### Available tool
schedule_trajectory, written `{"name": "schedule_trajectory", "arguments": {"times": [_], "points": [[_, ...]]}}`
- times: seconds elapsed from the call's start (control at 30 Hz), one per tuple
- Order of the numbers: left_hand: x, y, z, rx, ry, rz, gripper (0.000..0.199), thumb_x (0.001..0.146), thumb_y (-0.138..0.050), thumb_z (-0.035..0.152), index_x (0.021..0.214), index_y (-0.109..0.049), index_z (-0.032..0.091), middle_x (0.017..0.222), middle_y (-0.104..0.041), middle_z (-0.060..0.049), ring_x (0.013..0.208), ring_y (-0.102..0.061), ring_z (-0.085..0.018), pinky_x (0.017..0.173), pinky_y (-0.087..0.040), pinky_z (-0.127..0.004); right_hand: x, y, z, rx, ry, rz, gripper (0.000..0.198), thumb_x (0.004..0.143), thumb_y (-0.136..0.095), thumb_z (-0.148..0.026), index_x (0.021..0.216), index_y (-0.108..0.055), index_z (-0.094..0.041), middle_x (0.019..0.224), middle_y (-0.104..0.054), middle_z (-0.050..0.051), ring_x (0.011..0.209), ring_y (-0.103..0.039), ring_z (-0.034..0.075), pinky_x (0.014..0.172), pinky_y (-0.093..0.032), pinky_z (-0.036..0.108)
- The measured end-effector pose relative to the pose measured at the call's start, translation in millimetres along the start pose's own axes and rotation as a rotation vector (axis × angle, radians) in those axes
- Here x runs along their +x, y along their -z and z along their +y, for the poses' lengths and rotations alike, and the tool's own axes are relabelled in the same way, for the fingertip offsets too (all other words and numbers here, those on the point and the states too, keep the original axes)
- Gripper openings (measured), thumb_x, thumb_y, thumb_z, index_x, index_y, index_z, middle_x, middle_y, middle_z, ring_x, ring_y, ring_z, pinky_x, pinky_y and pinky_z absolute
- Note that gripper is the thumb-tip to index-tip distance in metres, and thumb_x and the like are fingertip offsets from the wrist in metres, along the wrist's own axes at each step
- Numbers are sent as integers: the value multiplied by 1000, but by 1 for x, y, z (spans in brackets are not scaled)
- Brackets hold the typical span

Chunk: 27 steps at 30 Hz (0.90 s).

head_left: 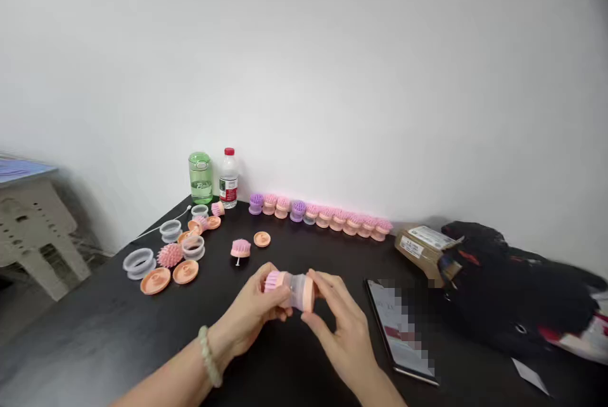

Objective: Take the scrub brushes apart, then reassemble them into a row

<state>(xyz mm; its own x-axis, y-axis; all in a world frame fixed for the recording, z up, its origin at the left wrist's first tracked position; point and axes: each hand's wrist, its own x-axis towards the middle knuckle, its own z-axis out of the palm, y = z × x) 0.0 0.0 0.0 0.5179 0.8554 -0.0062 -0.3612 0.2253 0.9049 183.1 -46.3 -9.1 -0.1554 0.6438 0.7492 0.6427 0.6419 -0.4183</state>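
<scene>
— Your left hand, a pale beaded bracelet at its wrist, grips a pink-bristled brush by its bristle end, sideways over the black table.

— And your right hand pinches the brush's peach base between thumb and fingertips, the clear ring showing between both hands.

— Which writing can you read nearby?

— Your green bottle bears white lettering beginning with "B"; the rest is unclear. On the red-capped bottle, the red label is too small to read.

— And the cardboard box's white labels?

— Also illegible, and your phone's screen is partly pixelated.
</scene>
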Motion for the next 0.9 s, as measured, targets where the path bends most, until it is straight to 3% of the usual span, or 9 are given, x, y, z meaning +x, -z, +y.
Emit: {"name": "schedule_trajectory", "arguments": {"times": [0.47, 0.9], "points": [[1, -2, -2, -9, 60, 30, 51, 71, -80, 54, 83, -45, 19, 69, -59, 3, 58, -58, -8, 56, -41, -20, 3, -3, 2, 64, -11, 1, 45, 93, -64, -33, 136, -57, -24, 116, -66, 12, 99, -68, 24, 86, -59, 37], [4, 1, -4, 63, 94, 43, 53, 72, -73, 64, 78, -45, 19, 60, -54, 5, 47, -52, -6, 44, -34, -17, 7, 1, 3, 99, 26, -17, 44, 89, -69, -23, 132, -61, -25, 116, -70, 10, 107, -65, 25, 90, -58, 38]]}}
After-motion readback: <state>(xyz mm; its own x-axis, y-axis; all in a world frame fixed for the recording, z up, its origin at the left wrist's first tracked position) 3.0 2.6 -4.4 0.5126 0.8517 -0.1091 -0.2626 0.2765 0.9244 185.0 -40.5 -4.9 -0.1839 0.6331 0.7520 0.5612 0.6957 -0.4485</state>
